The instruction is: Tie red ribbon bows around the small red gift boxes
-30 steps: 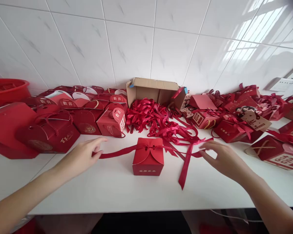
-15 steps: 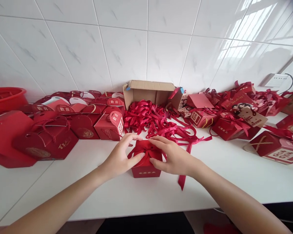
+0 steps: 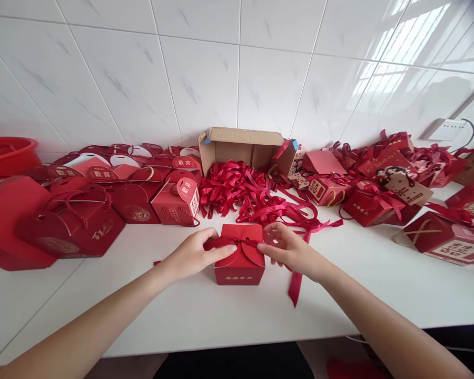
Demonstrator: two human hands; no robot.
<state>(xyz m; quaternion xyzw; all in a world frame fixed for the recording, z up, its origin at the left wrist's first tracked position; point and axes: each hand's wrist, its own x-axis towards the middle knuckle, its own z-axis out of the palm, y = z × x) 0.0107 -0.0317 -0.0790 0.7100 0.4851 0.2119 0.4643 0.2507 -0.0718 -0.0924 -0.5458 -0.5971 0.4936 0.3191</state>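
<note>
Left hand (image 3: 195, 255) and right hand (image 3: 292, 255): bare, slim-fingered. Left forearm (image 3: 98, 316) and right forearm (image 3: 383, 316): slender, uncovered as far as visible. Bottom centre: plain black clothing (image 3: 233, 363); weave and seams indistinct.

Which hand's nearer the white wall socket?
Right hand: left of the socket, at the right side of the centre box. Left hand: farther left, at that box's left side.

Workroom, with massed boxes (image 3: 77, 226), heaped ribbon (image 3: 229, 187)
</note>
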